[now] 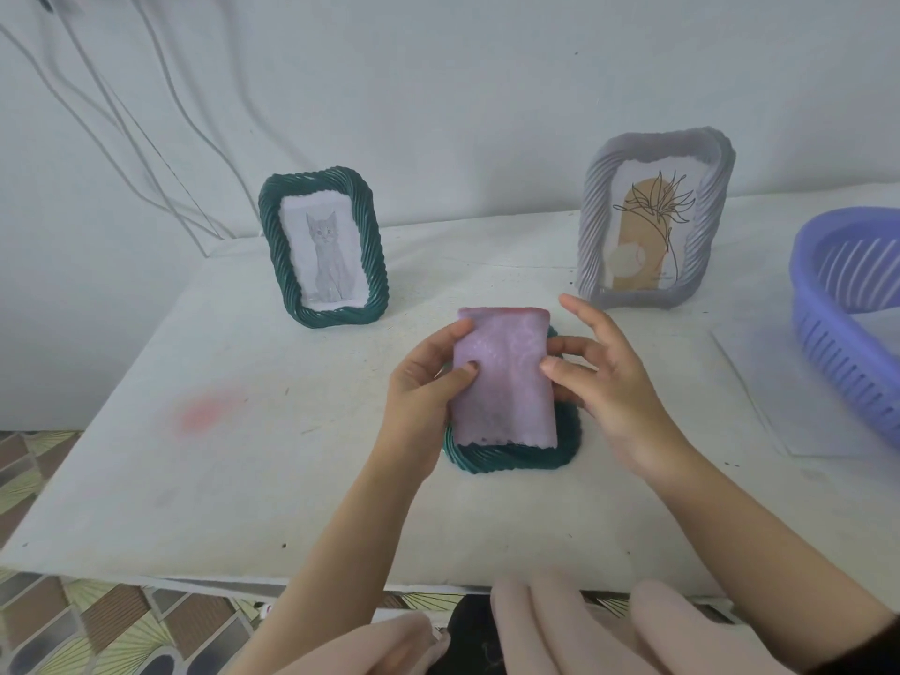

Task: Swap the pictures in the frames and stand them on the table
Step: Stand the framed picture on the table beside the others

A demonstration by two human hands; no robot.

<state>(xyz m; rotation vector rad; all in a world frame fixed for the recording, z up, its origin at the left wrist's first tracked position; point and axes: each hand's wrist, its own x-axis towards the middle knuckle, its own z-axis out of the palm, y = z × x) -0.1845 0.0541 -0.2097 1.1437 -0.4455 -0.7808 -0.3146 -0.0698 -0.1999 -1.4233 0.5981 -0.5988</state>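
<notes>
A dark green twisted frame [516, 457] lies flat near the middle of the white table [243, 479]. A pale pink picture sheet [504, 377], blank side up, is held over it. My left hand [423, 382] pinches the sheet's left edge with thumb on top. My right hand [604, 377] pinches its right edge, its forefinger lifted. A second green frame [377, 270] stands at the back left with a grey cat picture [325, 255]. A grey frame [596, 226] stands at the back right with a line-drawn plant picture [647, 236].
A purple slotted plastic basket [847, 328] sits at the table's right edge on a sheet of paper [759, 406]. White cables [146, 153] hang down the wall at the back left. A pink stain [204, 409] marks the table's left side. Patterned floor tiles [97, 626] show below.
</notes>
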